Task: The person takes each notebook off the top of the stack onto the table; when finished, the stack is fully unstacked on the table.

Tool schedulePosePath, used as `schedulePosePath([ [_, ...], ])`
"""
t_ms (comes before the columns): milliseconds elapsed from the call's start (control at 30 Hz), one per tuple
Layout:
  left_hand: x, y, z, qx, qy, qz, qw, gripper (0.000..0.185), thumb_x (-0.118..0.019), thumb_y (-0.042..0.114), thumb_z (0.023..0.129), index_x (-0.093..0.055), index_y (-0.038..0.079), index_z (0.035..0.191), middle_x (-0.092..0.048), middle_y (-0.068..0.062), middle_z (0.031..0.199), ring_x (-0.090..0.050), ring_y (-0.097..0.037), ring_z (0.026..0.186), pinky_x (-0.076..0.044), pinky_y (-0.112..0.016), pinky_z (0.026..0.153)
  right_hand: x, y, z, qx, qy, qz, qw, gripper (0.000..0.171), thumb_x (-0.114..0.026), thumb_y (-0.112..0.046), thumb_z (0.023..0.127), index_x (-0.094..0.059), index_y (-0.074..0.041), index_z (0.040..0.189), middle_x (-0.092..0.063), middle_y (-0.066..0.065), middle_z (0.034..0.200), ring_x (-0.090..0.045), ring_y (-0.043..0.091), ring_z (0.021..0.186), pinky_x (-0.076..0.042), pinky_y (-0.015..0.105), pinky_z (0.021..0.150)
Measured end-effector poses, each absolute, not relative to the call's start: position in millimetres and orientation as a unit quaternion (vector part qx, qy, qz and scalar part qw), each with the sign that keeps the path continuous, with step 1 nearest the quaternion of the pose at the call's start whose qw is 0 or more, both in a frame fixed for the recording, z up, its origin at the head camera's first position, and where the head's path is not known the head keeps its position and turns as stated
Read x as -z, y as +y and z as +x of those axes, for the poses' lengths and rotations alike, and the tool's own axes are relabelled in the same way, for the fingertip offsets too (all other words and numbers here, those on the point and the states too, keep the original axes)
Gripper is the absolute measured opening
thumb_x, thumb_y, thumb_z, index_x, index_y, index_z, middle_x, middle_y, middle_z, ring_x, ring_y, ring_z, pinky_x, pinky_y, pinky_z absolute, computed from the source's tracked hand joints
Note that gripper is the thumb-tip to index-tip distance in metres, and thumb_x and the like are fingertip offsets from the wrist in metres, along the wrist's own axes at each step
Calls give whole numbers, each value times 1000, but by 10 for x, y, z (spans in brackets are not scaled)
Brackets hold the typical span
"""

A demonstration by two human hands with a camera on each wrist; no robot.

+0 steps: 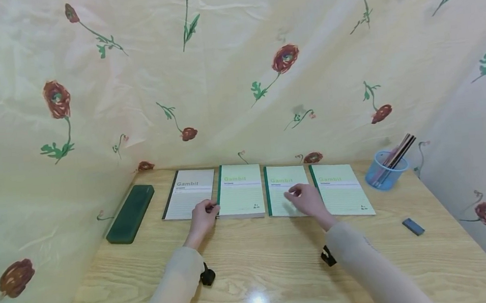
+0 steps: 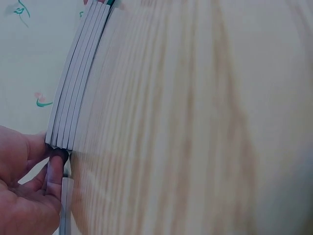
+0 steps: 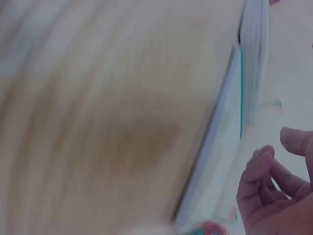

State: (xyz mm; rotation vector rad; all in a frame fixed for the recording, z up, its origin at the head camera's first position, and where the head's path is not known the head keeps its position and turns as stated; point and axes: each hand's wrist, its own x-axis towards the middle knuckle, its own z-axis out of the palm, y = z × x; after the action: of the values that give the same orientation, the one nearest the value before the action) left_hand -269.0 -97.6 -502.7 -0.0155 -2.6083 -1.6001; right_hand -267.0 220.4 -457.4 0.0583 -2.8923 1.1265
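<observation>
Pinching notebook stack — left fingers.

The wooden table carries four notebooks, pencil case, cup, eraser.

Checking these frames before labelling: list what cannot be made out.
- Small print on the notebooks: head view, too small.
- Right hand contact with the third notebook: right wrist view blurred.
- Pencil cup contents: head view, too small.
- Left hand: left wrist view, cut off by the edge.
</observation>
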Motion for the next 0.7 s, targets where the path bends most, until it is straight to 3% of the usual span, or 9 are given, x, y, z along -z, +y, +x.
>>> schedulePosePath([
  [300,5040,-972,-2698,522,-852,-2,41,15,-63,8,98,-69,-3,106,-67,-12,93,-58,-23,86,-48,-36,76,4809,1727,-2653,-418,-908,31,-22,32,-65,-20,97,-66,5,117,-66,11,93,-61,18,69,-49,29,61],
  [700,5006,-957,-2685,516,-855,-3,38,15,-63,7,98,-68,-4,106,-66,-12,93,-58,-24,86,-49,-37,76,4803,1585,-2615,-429,-902,34,-35,35,-67,-20,96,-65,5,121,-66,10,93,-61,17,71,-51,28,62],
])
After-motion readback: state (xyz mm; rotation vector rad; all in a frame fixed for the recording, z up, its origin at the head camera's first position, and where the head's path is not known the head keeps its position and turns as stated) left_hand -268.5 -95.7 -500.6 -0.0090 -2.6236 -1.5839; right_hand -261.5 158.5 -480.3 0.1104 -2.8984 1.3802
